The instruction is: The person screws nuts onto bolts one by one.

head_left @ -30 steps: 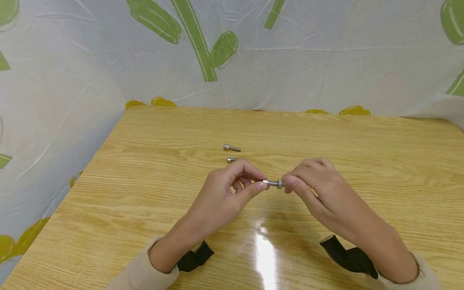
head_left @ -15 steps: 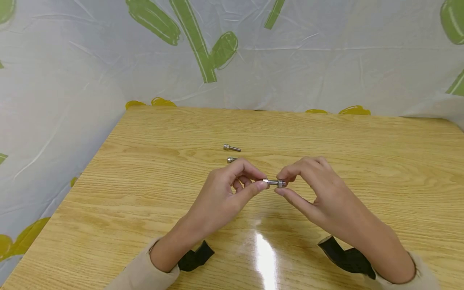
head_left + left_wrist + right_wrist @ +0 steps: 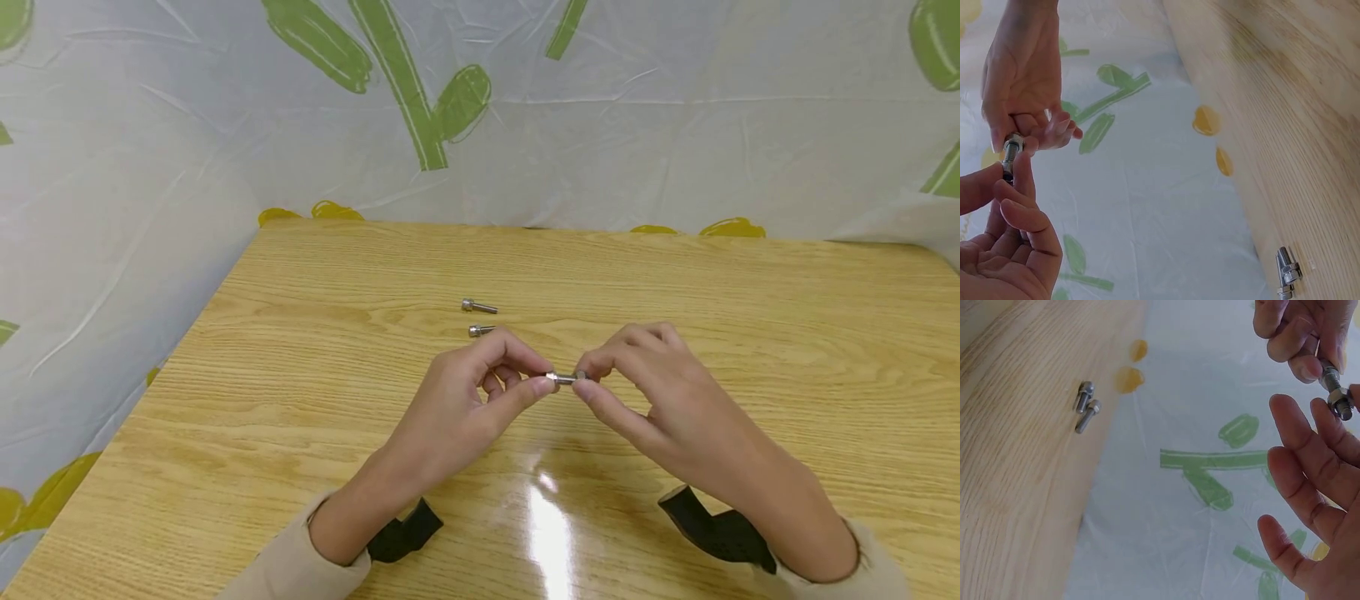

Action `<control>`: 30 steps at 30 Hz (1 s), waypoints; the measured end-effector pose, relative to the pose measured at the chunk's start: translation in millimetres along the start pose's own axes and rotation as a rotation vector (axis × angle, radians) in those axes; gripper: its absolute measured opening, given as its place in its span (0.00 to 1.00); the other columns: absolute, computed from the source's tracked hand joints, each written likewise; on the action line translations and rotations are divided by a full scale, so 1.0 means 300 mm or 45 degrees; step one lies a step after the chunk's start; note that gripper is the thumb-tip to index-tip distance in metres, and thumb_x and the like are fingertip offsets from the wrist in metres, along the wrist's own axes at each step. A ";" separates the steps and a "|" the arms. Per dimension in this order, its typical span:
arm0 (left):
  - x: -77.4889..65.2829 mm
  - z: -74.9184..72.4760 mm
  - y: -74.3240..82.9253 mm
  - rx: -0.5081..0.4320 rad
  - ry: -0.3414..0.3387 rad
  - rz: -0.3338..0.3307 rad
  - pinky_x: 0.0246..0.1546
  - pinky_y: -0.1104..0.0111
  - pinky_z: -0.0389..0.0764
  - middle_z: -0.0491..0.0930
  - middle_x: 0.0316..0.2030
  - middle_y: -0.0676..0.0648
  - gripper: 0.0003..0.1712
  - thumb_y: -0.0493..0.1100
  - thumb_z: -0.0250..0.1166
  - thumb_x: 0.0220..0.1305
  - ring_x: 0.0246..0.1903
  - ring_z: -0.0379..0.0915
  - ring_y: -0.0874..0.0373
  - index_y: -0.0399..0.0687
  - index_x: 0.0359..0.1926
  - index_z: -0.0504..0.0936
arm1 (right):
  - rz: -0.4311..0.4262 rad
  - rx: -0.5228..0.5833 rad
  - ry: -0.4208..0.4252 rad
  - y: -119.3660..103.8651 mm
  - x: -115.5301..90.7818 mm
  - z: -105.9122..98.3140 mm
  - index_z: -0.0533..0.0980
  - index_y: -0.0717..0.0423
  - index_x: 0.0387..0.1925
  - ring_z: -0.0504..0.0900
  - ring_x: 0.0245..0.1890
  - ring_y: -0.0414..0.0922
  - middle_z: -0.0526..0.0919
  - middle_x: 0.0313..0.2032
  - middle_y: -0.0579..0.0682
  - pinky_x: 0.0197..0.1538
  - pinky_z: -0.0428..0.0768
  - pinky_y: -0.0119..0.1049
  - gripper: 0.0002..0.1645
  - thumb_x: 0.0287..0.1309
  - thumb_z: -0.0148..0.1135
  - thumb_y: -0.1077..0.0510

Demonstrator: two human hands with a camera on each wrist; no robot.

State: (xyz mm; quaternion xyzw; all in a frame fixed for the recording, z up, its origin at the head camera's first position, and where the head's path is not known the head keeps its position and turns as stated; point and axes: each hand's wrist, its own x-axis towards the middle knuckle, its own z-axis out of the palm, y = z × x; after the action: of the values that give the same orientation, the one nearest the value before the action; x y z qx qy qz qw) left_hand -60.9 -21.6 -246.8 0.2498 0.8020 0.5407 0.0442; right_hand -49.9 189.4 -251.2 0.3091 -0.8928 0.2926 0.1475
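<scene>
Above the wooden table (image 3: 300,383), my left hand (image 3: 542,377) pinches the head end of a small silver bolt (image 3: 564,378) between thumb and forefinger. My right hand (image 3: 587,379) pinches a hex nut (image 3: 580,377) on the bolt's threaded end with its thumb and first fingers. The bolt lies level between the two hands. In the right wrist view the nut (image 3: 1340,404) sits on the thread just below the left fingertips (image 3: 1307,365). The left wrist view shows the bolt (image 3: 1011,149) upright between both hands.
Two loose silver bolts (image 3: 479,307) (image 3: 481,331) lie on the table just beyond my left hand. A white plastic sheet with green prints (image 3: 420,108) hangs behind and to the left of the table. Black straps (image 3: 405,533) (image 3: 720,533) hang at both wrists.
My right fingers opened off the nut, then closed on it again, with the thumb shifted under it. The left hand and the two loose bolts stayed still.
</scene>
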 end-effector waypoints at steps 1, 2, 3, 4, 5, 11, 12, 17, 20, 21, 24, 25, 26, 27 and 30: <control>0.000 0.001 0.001 0.001 0.000 0.000 0.31 0.73 0.75 0.80 0.32 0.56 0.05 0.43 0.63 0.62 0.28 0.70 0.65 0.50 0.38 0.79 | 0.011 0.000 -0.007 0.000 -0.001 0.001 0.76 0.45 0.33 0.68 0.44 0.42 0.75 0.33 0.36 0.44 0.66 0.41 0.03 0.61 0.58 0.58; 0.000 0.001 0.001 0.002 -0.001 0.000 0.32 0.73 0.76 0.80 0.32 0.56 0.05 0.43 0.63 0.62 0.28 0.70 0.66 0.50 0.38 0.79 | 0.016 0.001 -0.009 0.001 -0.001 0.003 0.76 0.45 0.32 0.68 0.44 0.42 0.75 0.33 0.36 0.44 0.66 0.41 0.05 0.62 0.57 0.58; 0.000 0.002 0.002 0.002 -0.001 0.000 0.31 0.73 0.76 0.81 0.32 0.56 0.05 0.43 0.63 0.62 0.28 0.70 0.66 0.50 0.38 0.79 | 0.014 0.007 -0.005 0.001 -0.001 0.005 0.76 0.45 0.31 0.68 0.43 0.42 0.75 0.33 0.36 0.45 0.65 0.41 0.07 0.63 0.55 0.59; 0.000 0.002 0.002 0.003 0.001 0.000 0.31 0.73 0.76 0.81 0.32 0.56 0.05 0.44 0.63 0.61 0.28 0.70 0.66 0.50 0.38 0.79 | 0.014 0.012 0.001 0.001 -0.001 0.007 0.76 0.44 0.30 0.68 0.43 0.42 0.75 0.32 0.36 0.45 0.65 0.40 0.09 0.64 0.54 0.60; 0.000 0.001 0.001 0.001 0.003 0.001 0.32 0.73 0.76 0.81 0.33 0.55 0.05 0.43 0.63 0.61 0.28 0.70 0.66 0.50 0.38 0.79 | 0.013 0.016 0.010 0.001 -0.001 0.008 0.76 0.44 0.29 0.68 0.42 0.41 0.75 0.31 0.36 0.45 0.65 0.39 0.10 0.65 0.53 0.60; 0.001 -0.005 0.002 -0.007 0.011 -0.002 0.30 0.73 0.76 0.81 0.31 0.54 0.05 0.42 0.63 0.62 0.27 0.71 0.65 0.48 0.39 0.79 | 0.078 0.021 0.034 -0.009 -0.005 -0.004 0.77 0.44 0.36 0.67 0.42 0.37 0.77 0.34 0.34 0.42 0.64 0.34 0.06 0.63 0.55 0.59; 0.002 -0.005 0.002 -0.004 0.009 -0.004 0.30 0.73 0.75 0.81 0.31 0.54 0.05 0.42 0.63 0.62 0.27 0.71 0.65 0.48 0.39 0.79 | 0.079 0.018 0.036 -0.008 -0.006 -0.004 0.77 0.44 0.39 0.67 0.42 0.37 0.77 0.35 0.34 0.41 0.64 0.34 0.06 0.61 0.58 0.58; 0.001 -0.007 0.002 0.003 0.003 -0.014 0.29 0.72 0.75 0.80 0.32 0.54 0.05 0.42 0.62 0.62 0.27 0.71 0.64 0.49 0.39 0.79 | -0.057 0.010 0.091 0.047 -0.021 0.026 0.75 0.44 0.46 0.68 0.43 0.37 0.76 0.40 0.35 0.45 0.66 0.30 0.20 0.49 0.70 0.55; 0.001 -0.008 0.003 0.000 0.004 -0.017 0.29 0.72 0.75 0.80 0.31 0.54 0.05 0.42 0.62 0.62 0.26 0.70 0.64 0.49 0.39 0.79 | -0.150 0.036 0.129 0.092 -0.032 0.053 0.74 0.42 0.46 0.69 0.44 0.38 0.76 0.42 0.35 0.47 0.65 0.28 0.21 0.50 0.69 0.55; 0.001 -0.009 0.003 -0.002 0.004 -0.018 0.30 0.72 0.75 0.80 0.31 0.54 0.05 0.42 0.62 0.62 0.26 0.70 0.64 0.49 0.39 0.79 | -0.170 0.045 0.139 0.100 -0.034 0.058 0.74 0.42 0.46 0.69 0.43 0.39 0.77 0.42 0.35 0.47 0.65 0.29 0.21 0.50 0.69 0.56; 0.002 -0.009 0.003 -0.007 0.003 -0.018 0.30 0.72 0.76 0.79 0.31 0.54 0.05 0.43 0.62 0.62 0.26 0.71 0.64 0.49 0.39 0.79 | -0.179 0.042 0.143 0.096 -0.029 0.054 0.75 0.42 0.44 0.69 0.43 0.39 0.77 0.40 0.35 0.47 0.64 0.30 0.18 0.50 0.69 0.56; 0.002 -0.009 0.003 -0.008 0.002 -0.017 0.30 0.72 0.76 0.80 0.31 0.54 0.05 0.43 0.62 0.62 0.26 0.71 0.64 0.49 0.39 0.79 | -0.178 0.038 0.143 0.087 -0.025 0.050 0.75 0.42 0.43 0.69 0.42 0.38 0.76 0.39 0.35 0.46 0.64 0.30 0.17 0.51 0.68 0.57; 0.002 -0.009 0.003 -0.009 0.000 -0.015 0.30 0.72 0.76 0.80 0.31 0.54 0.05 0.43 0.62 0.62 0.26 0.71 0.64 0.49 0.39 0.79 | -0.174 0.031 0.139 0.076 -0.021 0.044 0.75 0.43 0.41 0.69 0.41 0.38 0.76 0.38 0.34 0.46 0.64 0.30 0.15 0.51 0.68 0.57; 0.002 -0.008 0.003 -0.011 -0.002 -0.015 0.31 0.72 0.76 0.80 0.31 0.54 0.05 0.43 0.62 0.62 0.27 0.71 0.64 0.49 0.39 0.79 | -0.161 0.027 0.131 0.062 -0.016 0.035 0.75 0.43 0.40 0.68 0.41 0.37 0.76 0.37 0.34 0.46 0.64 0.30 0.13 0.52 0.67 0.57; 0.002 -0.007 0.004 -0.018 -0.005 -0.012 0.31 0.72 0.76 0.80 0.32 0.54 0.06 0.43 0.62 0.62 0.27 0.71 0.64 0.49 0.39 0.79 | -0.143 0.018 0.124 0.026 -0.002 0.017 0.75 0.45 0.36 0.68 0.39 0.37 0.76 0.34 0.35 0.45 0.64 0.30 0.08 0.55 0.65 0.55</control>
State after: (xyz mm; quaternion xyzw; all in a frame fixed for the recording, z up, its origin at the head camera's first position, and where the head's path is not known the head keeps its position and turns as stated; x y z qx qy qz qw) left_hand -61.7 -22.7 -244.7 0.2470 0.7993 0.5455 0.0501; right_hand -54.8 191.7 -258.8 0.3451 -0.8637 0.3049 0.2047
